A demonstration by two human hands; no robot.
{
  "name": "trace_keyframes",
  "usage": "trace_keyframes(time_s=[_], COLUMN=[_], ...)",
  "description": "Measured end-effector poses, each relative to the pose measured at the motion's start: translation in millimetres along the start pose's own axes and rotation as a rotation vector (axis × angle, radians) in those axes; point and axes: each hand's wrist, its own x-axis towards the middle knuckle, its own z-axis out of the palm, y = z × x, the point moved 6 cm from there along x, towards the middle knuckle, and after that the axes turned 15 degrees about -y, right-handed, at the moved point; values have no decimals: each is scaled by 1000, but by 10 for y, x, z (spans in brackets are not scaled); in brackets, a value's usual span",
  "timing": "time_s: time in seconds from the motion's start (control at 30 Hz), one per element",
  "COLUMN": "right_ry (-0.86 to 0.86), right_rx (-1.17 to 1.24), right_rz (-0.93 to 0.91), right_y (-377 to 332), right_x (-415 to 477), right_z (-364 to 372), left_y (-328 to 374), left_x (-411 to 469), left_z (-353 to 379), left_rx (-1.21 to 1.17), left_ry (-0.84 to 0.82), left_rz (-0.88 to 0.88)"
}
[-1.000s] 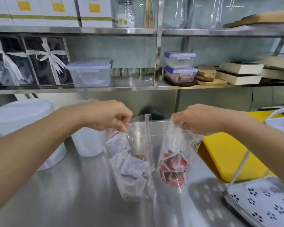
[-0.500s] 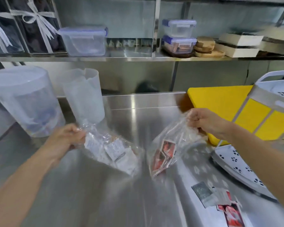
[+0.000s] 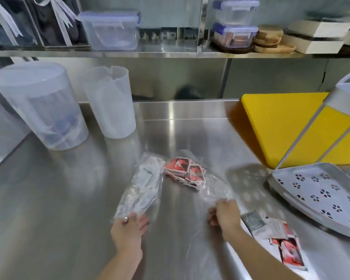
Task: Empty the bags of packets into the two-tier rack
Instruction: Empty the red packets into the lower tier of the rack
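Stainless steel tabletop (image 3: 69, 199) carries two clear bags lying flat side by side at centre. At six o'clock of the white-packet bag (image 3: 141, 186), the left hand (image 3: 129, 225) presses its near end, fingers spread flat on the plastic more than closed round it. The right hand (image 3: 223, 214) pinches the near corner of the red-packet bag (image 3: 190, 174), fingers curled shut on the film. At three o'clock the two-tier rack (image 3: 319, 190) stands with its perforated lower tray bare; a few loose packets (image 3: 275, 235) lie at five o'clock, just beside the tray. To do this step well, I judge each bag should be gripped by its closed bottom, lifted mouth-down over a tier, and shaken gently so the packets slide out without spilling past the rim
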Motion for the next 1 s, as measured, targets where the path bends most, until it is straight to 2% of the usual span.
trace_keyframes(time_s=[0.1, 0.23, 0.33, 0.43, 0.53, 0.57, 0.63, 0.67, 0.73, 0.8, 0.87, 0.93, 1.0], right_ry=[-185, -446, -587, -658, -586, -516, -338, -262, -174, -191, -295, -375, -412], right_rx=[-1, -105, -322, -664, -864, -848, -736, -647, -557, -672, -825, -995, -1078], right_rz=[39, 163, 217, 178, 138, 104, -20, -90, -235, -370, -430, -414, -368], right_y=[113, 213, 170, 7, -261, -373, -603, -692, -810, -874, -857, -781, -688], right_x=[-253, -475, -485, -376, -227, -165, -49, -11, 24, -2, -22, -25, -3], right_z=[521, 961, 925, 623, 256, 149, -22, -77, -105, -26, 94, 182, 199], left_y=[-162, -187, -157, -75, 112, 196, 378, 463, 639, 809, 792, 651, 462], left_x=[-35, -52, -87, -136, -191, -195, -163, -130, -50, -42, -73, -49, 25], left_z=[239, 364, 320, 239, 193, 205, 320, 406, 578, 760, 973, 1122, 1191], left_rx=[82, 150, 275, 483, 894, 987, 1027, 1002, 1001, 1286, 1637, 1807, 1790], left_ry=[-9, -79, -163, -303, -540, -598, -648, -634, -506, -332, -284, -343, -485], left_rz=[-33, -188, -333, -518, -594, -562, -410, -306, -31, 271, 551, 649, 500])
